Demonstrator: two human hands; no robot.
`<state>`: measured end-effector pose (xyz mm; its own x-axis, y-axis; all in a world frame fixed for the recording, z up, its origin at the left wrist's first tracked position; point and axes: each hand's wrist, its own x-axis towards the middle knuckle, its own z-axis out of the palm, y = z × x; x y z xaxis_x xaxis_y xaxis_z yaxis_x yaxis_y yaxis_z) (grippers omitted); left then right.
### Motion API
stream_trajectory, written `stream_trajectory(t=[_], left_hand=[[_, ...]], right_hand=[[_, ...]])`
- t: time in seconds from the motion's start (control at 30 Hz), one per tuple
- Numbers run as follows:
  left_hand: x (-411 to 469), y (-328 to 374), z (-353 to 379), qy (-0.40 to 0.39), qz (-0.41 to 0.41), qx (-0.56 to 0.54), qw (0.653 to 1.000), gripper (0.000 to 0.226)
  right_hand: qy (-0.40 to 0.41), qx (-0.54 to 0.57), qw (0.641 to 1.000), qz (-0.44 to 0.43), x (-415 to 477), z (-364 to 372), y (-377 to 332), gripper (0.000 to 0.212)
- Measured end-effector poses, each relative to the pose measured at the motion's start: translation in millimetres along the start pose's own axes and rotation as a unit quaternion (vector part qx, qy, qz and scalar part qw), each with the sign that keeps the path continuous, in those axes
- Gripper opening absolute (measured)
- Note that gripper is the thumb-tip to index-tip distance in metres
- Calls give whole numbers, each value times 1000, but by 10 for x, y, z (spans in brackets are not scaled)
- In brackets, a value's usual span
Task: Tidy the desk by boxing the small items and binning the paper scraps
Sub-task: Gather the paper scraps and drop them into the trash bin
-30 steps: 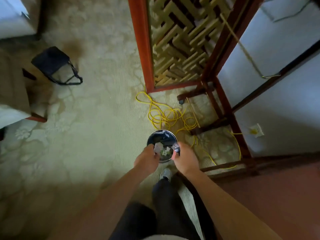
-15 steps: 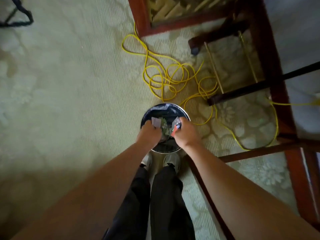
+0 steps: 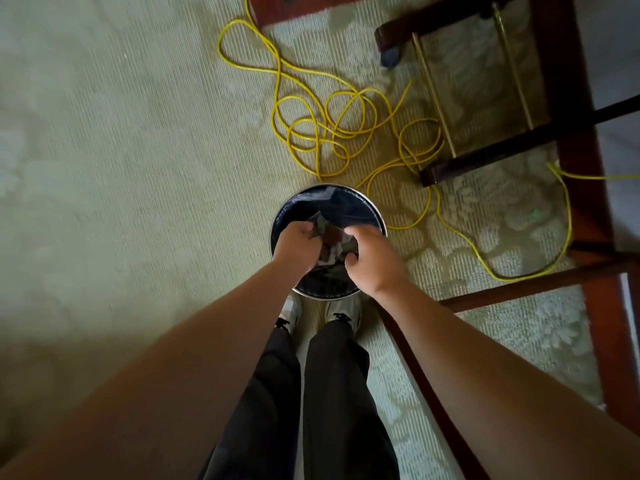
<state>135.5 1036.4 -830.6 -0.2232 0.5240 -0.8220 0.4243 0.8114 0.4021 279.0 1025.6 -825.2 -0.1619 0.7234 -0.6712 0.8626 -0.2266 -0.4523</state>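
Over the bin (image 3: 347,195), left hand (image 3: 297,244) and right hand (image 3: 373,259) curled, gripping paper scraps (image 3: 333,238)

The paper scraps (image 3: 330,239) are a crumpled bunch of small pieces, dark, reddish, green and white, too blurred to count. They sit between the left grip (image 3: 296,242) and the right grip (image 3: 370,258), whose curled fingers close on them from either side. Directly beneath both grips stands the bin (image 3: 379,216), round and upright, with a shiny metal rim and a dark inside. The bunch hangs over its mouth, within the rim's circle. Whether the pale bits just below the grips belong to the bunch cannot be told.
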Motion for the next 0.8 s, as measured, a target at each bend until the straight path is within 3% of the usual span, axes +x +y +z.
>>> stream_trajectory(t=[0.2,0.6,0.8], left_hand=[[-583,177,-308,-3,58,27,998,39],[-2670,1159,-1328,-49,228,88,968,26],[-3534,1436,-1455,-100,326,145,929,21]], right_hand=[[81,-20,995,-55,-423,-439,-253,43],[223,77,972,13,-2526,-1559,-1263,42],[317,86,943,48,-3527,-1829,-1402,39]])
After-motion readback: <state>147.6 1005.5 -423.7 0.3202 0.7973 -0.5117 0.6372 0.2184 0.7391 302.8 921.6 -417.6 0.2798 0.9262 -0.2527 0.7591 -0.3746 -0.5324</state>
